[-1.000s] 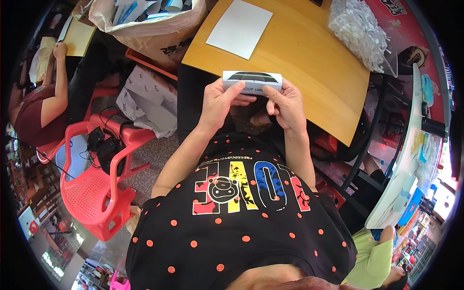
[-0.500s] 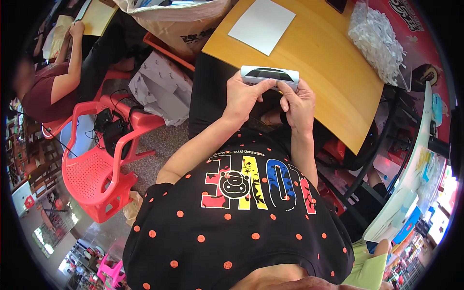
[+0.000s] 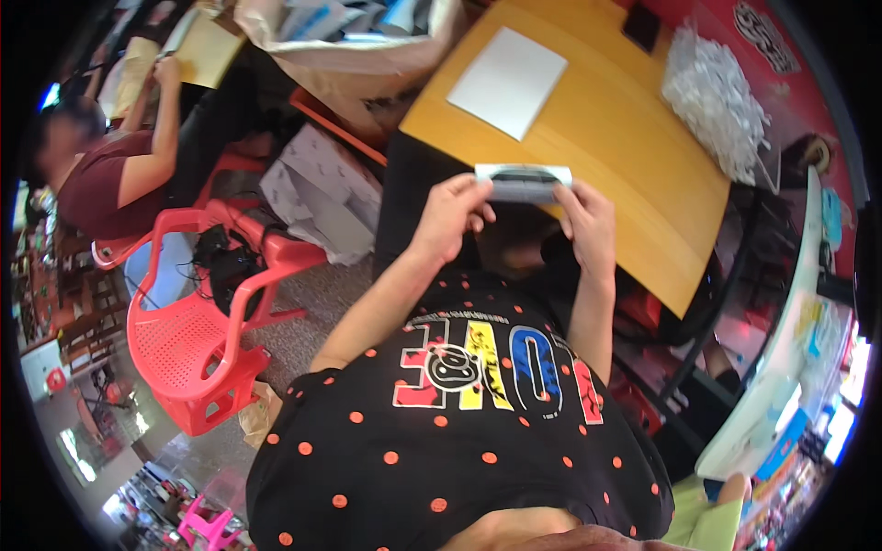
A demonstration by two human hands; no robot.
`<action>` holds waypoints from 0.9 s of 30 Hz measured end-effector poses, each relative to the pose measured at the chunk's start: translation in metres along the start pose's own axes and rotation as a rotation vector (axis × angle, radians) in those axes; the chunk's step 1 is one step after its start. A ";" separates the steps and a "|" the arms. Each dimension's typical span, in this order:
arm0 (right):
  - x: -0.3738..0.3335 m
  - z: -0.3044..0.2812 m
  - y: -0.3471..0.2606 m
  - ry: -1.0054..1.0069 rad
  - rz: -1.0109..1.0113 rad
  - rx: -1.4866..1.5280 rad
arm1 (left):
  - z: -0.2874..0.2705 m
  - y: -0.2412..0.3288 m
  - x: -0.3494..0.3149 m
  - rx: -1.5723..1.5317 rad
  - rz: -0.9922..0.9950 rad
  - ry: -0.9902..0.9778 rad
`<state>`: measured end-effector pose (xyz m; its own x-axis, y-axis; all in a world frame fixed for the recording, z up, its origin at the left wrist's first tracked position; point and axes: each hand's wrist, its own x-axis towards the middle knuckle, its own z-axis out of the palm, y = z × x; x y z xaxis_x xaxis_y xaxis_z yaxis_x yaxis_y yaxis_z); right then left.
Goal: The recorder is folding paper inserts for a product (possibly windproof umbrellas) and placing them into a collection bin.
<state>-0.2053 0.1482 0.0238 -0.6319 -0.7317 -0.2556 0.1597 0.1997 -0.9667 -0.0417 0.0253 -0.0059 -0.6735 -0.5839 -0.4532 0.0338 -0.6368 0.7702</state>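
Observation:
A small white carton or folded card with a dark picture (image 3: 522,184) is held level between my two hands, just off the near edge of the wooden table. At its left end, my left hand (image 3: 450,219) pinches it between thumb and fingers. My right hand (image 3: 589,225) grips the right end in the same way. Motion blurs the piece a little, so I cannot tell whether it is a flattened box or a folded sheet. On the table beyond lies a white sheet or stack of paper (image 3: 508,83).
The wooden table (image 3: 634,174) carries a clear bag of white pieces (image 3: 715,101) and a dark phone-like object (image 3: 641,26). A large sack (image 3: 367,69) of packages stands left of it. Further left are a red plastic chair (image 3: 184,340) with black cables and a seated person (image 3: 119,174).
My thumbs have drawn apart toward the ends of the white piece, which now shows a narrower face. The whole view has shifted slightly.

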 end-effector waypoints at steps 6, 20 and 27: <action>0.004 -0.003 0.011 -0.140 -0.033 -0.002 | -0.029 0.017 -0.011 0.004 0.045 -0.021; 0.003 0.014 -0.003 -0.044 -0.121 0.223 | -0.063 0.229 0.034 0.313 1.131 0.507; 0.031 0.030 -0.011 -0.022 -0.548 -0.657 | -0.063 0.089 0.018 0.397 0.692 0.338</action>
<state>-0.2043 0.1036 0.0262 -0.4753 -0.8466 0.2395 -0.6402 0.1461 -0.7542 -0.0043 -0.0733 0.0261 -0.3385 -0.9339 0.1149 0.0525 0.1032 0.9933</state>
